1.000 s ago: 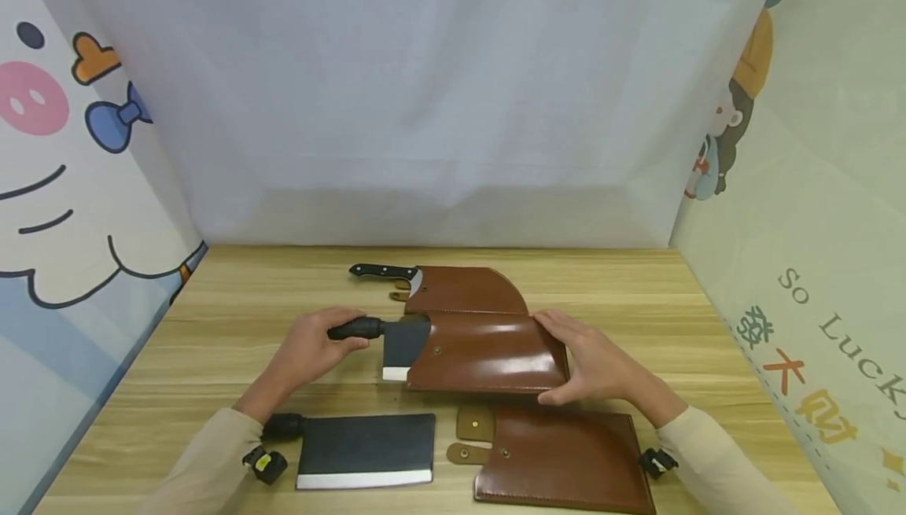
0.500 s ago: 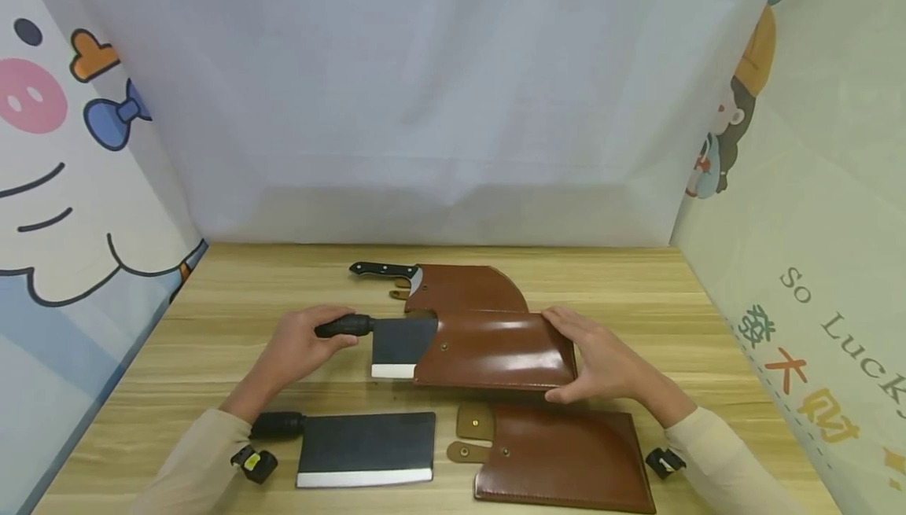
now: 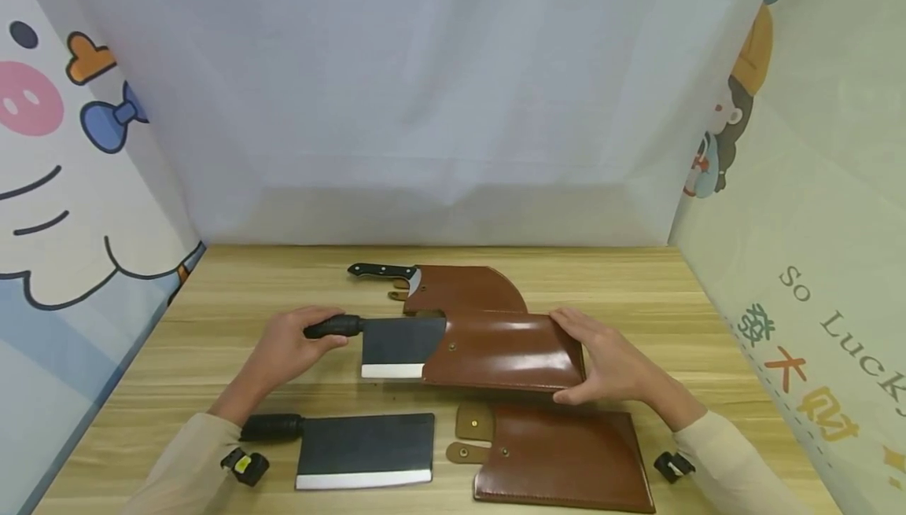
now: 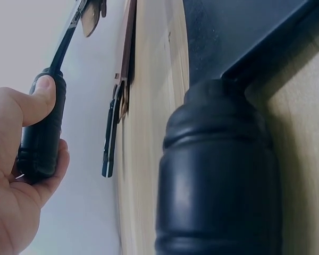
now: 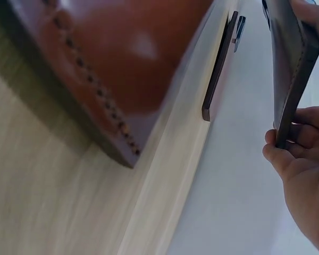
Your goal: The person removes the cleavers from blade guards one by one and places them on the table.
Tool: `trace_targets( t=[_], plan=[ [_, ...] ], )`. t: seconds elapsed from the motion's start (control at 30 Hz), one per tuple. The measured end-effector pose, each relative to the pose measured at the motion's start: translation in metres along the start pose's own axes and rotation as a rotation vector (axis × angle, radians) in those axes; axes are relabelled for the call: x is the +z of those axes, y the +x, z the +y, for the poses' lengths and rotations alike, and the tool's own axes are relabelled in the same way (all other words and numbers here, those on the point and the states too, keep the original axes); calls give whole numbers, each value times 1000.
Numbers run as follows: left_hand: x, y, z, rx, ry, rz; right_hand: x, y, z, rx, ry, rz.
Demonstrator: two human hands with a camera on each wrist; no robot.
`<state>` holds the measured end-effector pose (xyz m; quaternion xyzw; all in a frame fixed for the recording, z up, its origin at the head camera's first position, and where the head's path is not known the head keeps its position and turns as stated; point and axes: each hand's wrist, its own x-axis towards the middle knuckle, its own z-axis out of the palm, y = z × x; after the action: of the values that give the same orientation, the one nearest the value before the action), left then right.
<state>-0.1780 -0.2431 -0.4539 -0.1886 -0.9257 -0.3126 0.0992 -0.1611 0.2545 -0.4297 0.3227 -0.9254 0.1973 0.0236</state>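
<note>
My left hand (image 3: 293,346) grips the black handle of a cleaver (image 3: 399,342), its thumb along the handle in the left wrist view. The cleaver's dark blade with a bright edge lies partly inside a glossy brown leather sheath (image 3: 510,350); the rest of the blade is hidden in it. At the sheath's closed right end, my right hand (image 3: 612,358) holds it, fingers on the far edge and thumb at the near corner. Both pieces are raised above the table. In the right wrist view, the fingers wrap the edge of the held sheath (image 5: 290,69).
A second cleaver (image 3: 364,448) lies bare on the table's near left. To its right rests another brown sheath (image 3: 566,460) with snap straps. Behind the hands lies a black-handled knife (image 3: 382,270) inside a brown sheath (image 3: 467,287). Fabric walls stand around the wooden table (image 3: 602,271).
The left hand has moved left, drawing more of the cleaver's blade out of the sheath. The right hand and the held sheath have shifted slightly right.
</note>
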Motion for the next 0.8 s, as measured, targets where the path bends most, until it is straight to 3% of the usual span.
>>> trace_targets(
  t=[0.8],
  plan=[
    [-14,-7,-9,-10,2,-3,-7,-14,7,22,8,11]
  ],
)
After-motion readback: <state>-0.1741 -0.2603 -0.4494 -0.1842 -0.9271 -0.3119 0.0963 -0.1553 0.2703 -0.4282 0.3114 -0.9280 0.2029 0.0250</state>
